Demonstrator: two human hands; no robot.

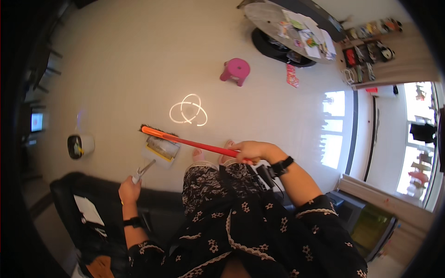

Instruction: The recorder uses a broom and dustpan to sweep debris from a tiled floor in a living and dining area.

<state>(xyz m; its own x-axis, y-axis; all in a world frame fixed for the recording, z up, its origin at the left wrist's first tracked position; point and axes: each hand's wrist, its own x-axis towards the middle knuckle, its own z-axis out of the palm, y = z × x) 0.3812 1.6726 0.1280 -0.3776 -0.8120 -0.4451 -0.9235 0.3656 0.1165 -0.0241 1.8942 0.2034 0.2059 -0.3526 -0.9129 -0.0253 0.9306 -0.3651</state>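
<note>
My right hand (253, 152) is closed around the red handle of a broom (201, 145), which slants down to the left across the view. The broom's orange head with dark bristles lies at the open edge of a dustpan (161, 151), partly over it. The dustpan is grey-white with a yellow strip. In my left hand (130, 190) is the upper end of the dustpan's handle, which has a white hooked grip. Both hands are in front of my body, above the tiled floor.
A black sofa (66, 198) is close at lower left, near a small white bin (89, 144). Ahead stand a pink plastic stool (239, 68) and an oval table (259, 15) with papers. A red patterned sheet (292, 75) is on the floor beside the table. Ceiling lights reflect off the floor.
</note>
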